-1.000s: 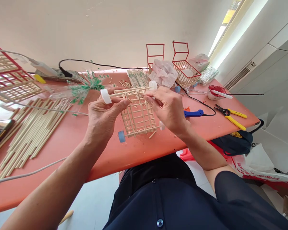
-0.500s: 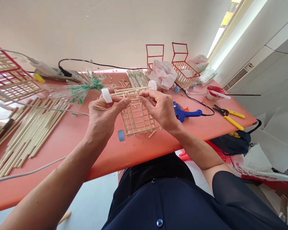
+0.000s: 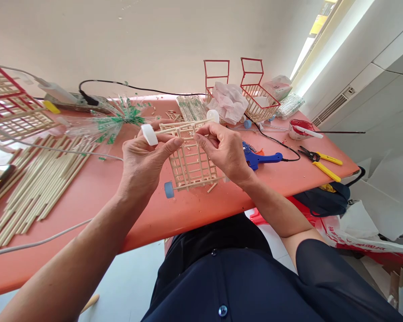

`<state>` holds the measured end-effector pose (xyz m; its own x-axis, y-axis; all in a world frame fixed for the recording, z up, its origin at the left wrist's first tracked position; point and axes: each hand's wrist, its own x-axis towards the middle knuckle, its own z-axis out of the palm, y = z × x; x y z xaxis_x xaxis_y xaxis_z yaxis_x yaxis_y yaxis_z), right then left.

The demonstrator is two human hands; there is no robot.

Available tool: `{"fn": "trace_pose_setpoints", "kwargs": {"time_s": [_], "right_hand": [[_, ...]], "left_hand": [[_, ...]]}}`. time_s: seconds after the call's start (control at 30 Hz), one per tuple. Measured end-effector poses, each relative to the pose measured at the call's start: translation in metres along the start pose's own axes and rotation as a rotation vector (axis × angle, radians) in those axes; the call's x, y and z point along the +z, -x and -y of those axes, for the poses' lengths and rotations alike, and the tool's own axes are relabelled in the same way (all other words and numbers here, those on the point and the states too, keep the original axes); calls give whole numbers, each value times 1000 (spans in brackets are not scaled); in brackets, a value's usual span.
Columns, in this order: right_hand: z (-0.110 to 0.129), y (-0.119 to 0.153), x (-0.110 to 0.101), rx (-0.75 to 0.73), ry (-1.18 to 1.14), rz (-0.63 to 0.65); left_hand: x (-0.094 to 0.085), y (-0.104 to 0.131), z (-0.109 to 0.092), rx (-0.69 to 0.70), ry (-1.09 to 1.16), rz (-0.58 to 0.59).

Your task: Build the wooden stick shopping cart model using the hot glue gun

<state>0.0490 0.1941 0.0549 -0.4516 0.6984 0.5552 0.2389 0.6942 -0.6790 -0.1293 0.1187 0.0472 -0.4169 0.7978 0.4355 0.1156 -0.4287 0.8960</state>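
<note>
L hand [image 3: 144, 154] & R hand [image 3: 225, 152] pinching stick frame [image 3: 195, 183] over orange tbl [image 3: 181, 214]; wall [image 3: 121, 44] behind.

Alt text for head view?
A person's left hand and right hand hold a lattice frame of pale wooden sticks with white and blue plastic caps at an orange table. Loose pale wooden sticks lie left, yellow-handled pliers right.

The desk [image 3: 181, 212] is salmon-orange. The wooden frame [image 3: 195, 184] is pale tan in a grid pattern, with white caps [image 3: 149, 134] and a dull blue cap [image 3: 169, 189]. The glue gun [image 3: 268, 158] is royal blue, the pliers [image 3: 316, 157] yellow and black, the cup [image 3: 297, 135] white with red inside, the shirt [image 3: 195, 286] navy.
</note>
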Motion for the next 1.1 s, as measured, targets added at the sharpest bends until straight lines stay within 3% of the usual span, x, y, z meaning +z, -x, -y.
{"fn": "trace_pose_setpoints", "kwargs": {"time_s": [0.43,0.57,0.67,0.9,1.1], "right_hand": [[2,6,-1,27,-38,-34],[-4,9,-9,7,25,-176],[-10,4,-18,-105,142,-281],[-7,-18,-27,-168,229,-17],[2,-25,-29,-222,281,48]], "left_hand": [[2,-1,-2,-10,24,-4],[-1,-4,5,-16,-13,-9],[-2,-5,9,-23,-16,-7],[0,-5,6,-51,-3,8],[0,-5,5,-42,7,8]]}}
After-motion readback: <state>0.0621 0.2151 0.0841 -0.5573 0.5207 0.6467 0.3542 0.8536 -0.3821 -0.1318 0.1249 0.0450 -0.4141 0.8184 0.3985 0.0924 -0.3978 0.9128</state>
